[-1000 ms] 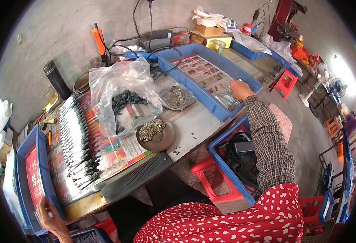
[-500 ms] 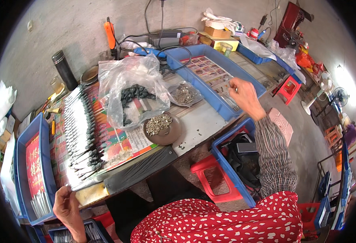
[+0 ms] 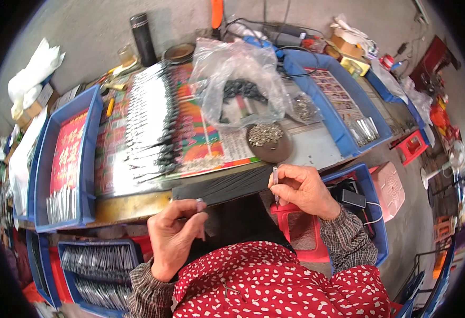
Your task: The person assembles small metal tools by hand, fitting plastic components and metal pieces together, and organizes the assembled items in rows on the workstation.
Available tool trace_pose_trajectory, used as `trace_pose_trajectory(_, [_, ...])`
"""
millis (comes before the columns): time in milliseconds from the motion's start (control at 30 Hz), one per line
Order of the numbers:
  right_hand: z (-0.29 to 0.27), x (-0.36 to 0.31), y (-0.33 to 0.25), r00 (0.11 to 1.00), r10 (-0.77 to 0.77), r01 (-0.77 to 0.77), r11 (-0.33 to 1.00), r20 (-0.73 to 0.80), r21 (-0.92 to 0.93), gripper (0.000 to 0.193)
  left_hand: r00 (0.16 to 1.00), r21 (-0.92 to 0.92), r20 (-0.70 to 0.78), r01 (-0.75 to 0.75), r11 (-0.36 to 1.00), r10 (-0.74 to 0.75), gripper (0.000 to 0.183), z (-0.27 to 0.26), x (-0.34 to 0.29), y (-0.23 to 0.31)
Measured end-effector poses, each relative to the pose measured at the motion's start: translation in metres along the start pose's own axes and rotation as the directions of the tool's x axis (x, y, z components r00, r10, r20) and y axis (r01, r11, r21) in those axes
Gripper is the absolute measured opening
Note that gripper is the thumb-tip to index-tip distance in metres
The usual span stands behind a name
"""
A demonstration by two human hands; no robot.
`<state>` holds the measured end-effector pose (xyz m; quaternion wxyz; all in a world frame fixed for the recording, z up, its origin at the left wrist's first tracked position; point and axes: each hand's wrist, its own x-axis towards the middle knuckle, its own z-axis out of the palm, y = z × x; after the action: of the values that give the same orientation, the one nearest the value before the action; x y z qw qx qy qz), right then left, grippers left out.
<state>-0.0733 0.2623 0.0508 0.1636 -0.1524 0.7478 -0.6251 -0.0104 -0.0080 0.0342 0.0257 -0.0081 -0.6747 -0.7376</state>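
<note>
In front of the bench edge, my left hand (image 3: 175, 233) is closed in a pinch, thumb against the fingers. A small pale tip shows at its fingertips; what it is I cannot make out. My right hand (image 3: 306, 192) pinches a slim metal piece (image 3: 275, 183) upright, just off the bench edge. Beyond it sits a round brown dish (image 3: 276, 152) heaped with small metal parts (image 3: 265, 134). Left of the dish, a long row of silver pieces with black ends (image 3: 150, 122) lies on printed sheets. An opened clear plastic bag (image 3: 243, 63) contains black parts (image 3: 241, 89).
A blue tray (image 3: 343, 139) with silver pieces stands at the right of the bench, another blue tray (image 3: 88, 175) at the left. Below the left side is a blue crate (image 3: 137, 249) of packed pieces. A red stool (image 3: 312, 254) and a blue bin (image 3: 382, 249) stand at lower right.
My right hand has come from the right-hand tray back to the bench's front edge with a slim metal piece. My left hand has moved inward from the left corner. The view has shifted.
</note>
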Motion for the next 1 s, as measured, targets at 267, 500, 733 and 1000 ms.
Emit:
trace_pose_trajectory(267, [0.056,0.013,0.011,0.970,0.002,-0.053,0.978,0.245,0.200,0.007,0.991,-0.161,0.045,0.135,0.978,-0.129,0.013,0.003,-0.005,-0.014])
trace_pose_trajectory(500, [0.072,0.016,0.020,0.937,-0.041,-0.064,0.955,0.346,0.288,0.008,0.981,-0.274,0.081,0.193,0.942,-0.177,0.013,0.002,-0.010,-0.023])
trace_pose_trajectory(733, [0.083,0.013,0.032,0.968,-0.080,0.043,0.987,0.240,0.156,0.014,0.983,-0.315,0.093,0.181,0.932,-0.160,0.012,0.002,-0.012,-0.030])
trace_pose_trajectory(1000, [0.101,0.005,0.035,0.979,-0.175,0.161,0.979,0.107,0.122,0.043,0.988,-0.295,0.061,0.156,0.943,-0.145,0.010,0.003,-0.014,-0.036])
